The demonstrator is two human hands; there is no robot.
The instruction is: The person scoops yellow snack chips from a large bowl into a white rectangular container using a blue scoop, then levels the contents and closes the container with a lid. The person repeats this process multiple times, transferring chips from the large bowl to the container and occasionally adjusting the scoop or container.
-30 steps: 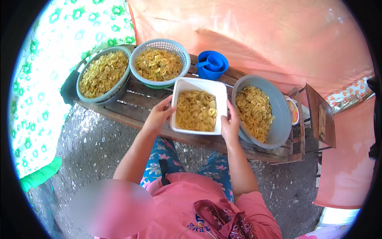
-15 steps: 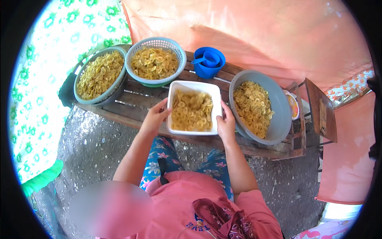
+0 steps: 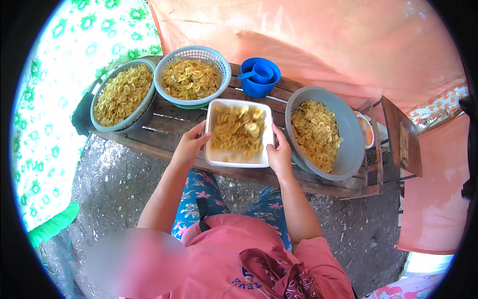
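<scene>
Between my hands is a white square tub [image 3: 213, 158], held over the front edge of a slatted wooden bench [image 3: 164, 124]. Inside it, thin yellow chips [image 3: 239, 132] that look like banana chips are blurred by motion and bunched toward the far side. My left hand [image 3: 190, 143] is closed on the tub's left wall. On the opposite wall my right hand [image 3: 279, 153] grips it, thumb on the near side. A large grey basin [image 3: 351, 144] with more chips stands just right of my right hand.
Two grey-blue perforated baskets of chips, one at the far left [image 3: 148, 102] and one beside it [image 3: 219, 56], stand on the bench. Behind the tub is a blue bucket [image 3: 256, 90] holding a blue dipper [image 3: 261, 73]. A small round container [image 3: 367, 130] sits past the basin, near a wooden chair [image 3: 401, 142].
The tub has shifted slightly left in my hands. Its chips have slid and lifted toward the far side, baring part of the tub's near bottom.
</scene>
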